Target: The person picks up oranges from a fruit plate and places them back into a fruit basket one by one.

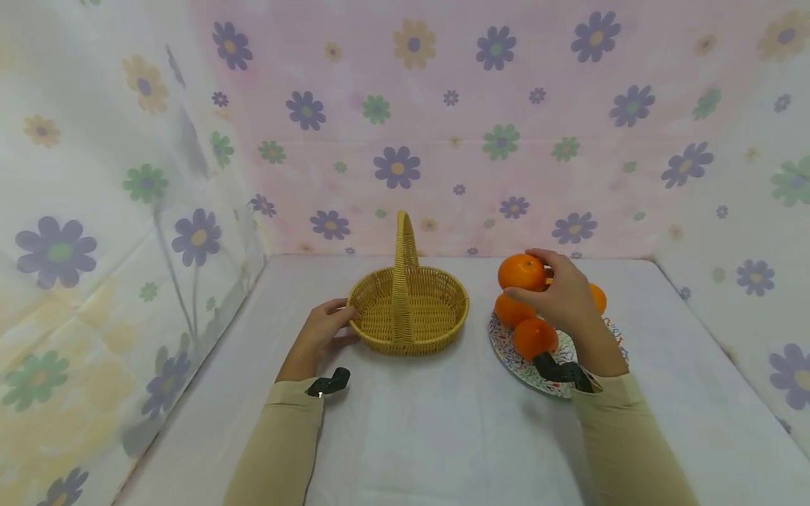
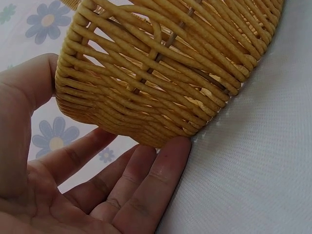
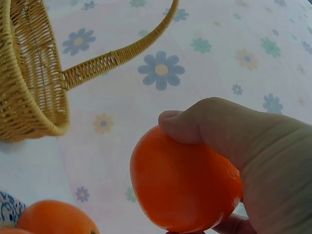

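Flowered backdrop (image 1: pixel 455 119) — white tabletop (image 1: pixel 418 422)

A yellow wicker basket (image 1: pixel 443 339) with a tall arched handle stands upright, its left side held by the left hand (image 1: pixel 323 328). The right hand (image 1: pixel 567 294) grips a glossy orange (image 1: pixel 520 271) near other oranges (image 1: pixel 535 339) on a speckled plate (image 1: pixel 508 353).

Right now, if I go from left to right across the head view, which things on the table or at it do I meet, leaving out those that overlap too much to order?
Left hand → basket → plate.
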{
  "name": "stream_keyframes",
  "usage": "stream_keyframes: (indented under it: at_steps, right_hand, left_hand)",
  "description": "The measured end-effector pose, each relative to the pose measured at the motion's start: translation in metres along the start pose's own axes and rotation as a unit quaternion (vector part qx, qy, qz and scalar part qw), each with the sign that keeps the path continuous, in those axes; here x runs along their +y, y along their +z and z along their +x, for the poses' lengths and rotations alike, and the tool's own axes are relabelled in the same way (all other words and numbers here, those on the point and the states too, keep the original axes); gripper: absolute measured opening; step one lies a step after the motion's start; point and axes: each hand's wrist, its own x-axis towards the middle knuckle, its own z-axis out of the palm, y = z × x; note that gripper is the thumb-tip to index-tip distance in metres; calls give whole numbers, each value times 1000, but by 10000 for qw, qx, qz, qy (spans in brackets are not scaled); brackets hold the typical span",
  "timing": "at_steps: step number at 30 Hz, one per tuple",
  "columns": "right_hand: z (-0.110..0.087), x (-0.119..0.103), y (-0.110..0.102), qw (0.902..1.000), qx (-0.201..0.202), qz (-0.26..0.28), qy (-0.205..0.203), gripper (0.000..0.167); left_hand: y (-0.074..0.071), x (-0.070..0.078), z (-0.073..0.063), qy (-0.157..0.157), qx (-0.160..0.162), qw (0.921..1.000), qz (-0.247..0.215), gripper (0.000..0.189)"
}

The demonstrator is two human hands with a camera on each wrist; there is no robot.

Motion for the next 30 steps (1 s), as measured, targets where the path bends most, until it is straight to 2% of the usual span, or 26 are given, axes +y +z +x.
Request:
stream_keyframes:
  at_steps: [6, 13, 19, 30]
  right_hand:
    - [3, -14, 6, 9997, -54, 245, 63, 96]
    - [4, -22, 19, 9980, -206, 547, 238, 104]
    - [6, -21, 37, 9980, -293, 548, -67, 98]
    - [4, -30, 67, 9977, -469, 247, -420, 88]
  left_hand:
    - [-1, 1, 1, 53, -76, 10000, -28, 62]
    - [-2, -2, 4, 33, -19, 10000, -47, 65]
    - [-1, -6, 4, -64, 31, 9999, -93, 66]
    - [-3, -4, 2, 19, -61, 10000, -61, 63]
